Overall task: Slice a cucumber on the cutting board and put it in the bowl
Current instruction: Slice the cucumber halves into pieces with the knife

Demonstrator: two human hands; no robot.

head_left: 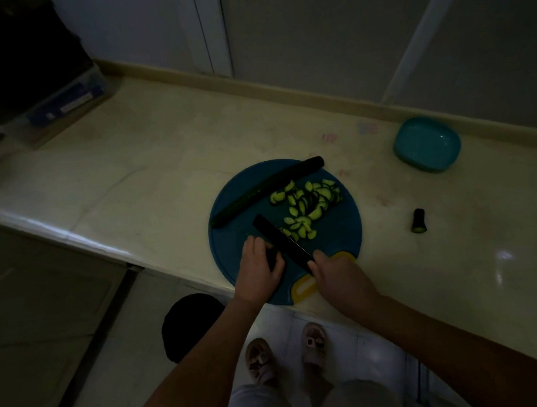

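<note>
A round blue cutting board (237, 237) with a yellow handle lies at the counter's front edge. A long dark cucumber half (266, 190) stretches across its far side. Several pale green slices (308, 205) are piled right of centre. My left hand (259, 267) holds down a short dark cucumber piece (273, 260) near the board's front. My right hand (335, 275) grips the handle of a black knife (279, 240), whose blade lies just right of that piece. A teal bowl (426, 144) stands at the far right by the wall.
A cut cucumber end (418, 220) stands on the cream counter (150, 167) right of the board. A clear box with blue items (63, 103) sits at the far left. A dark round stool (189, 323) is on the floor below the counter edge.
</note>
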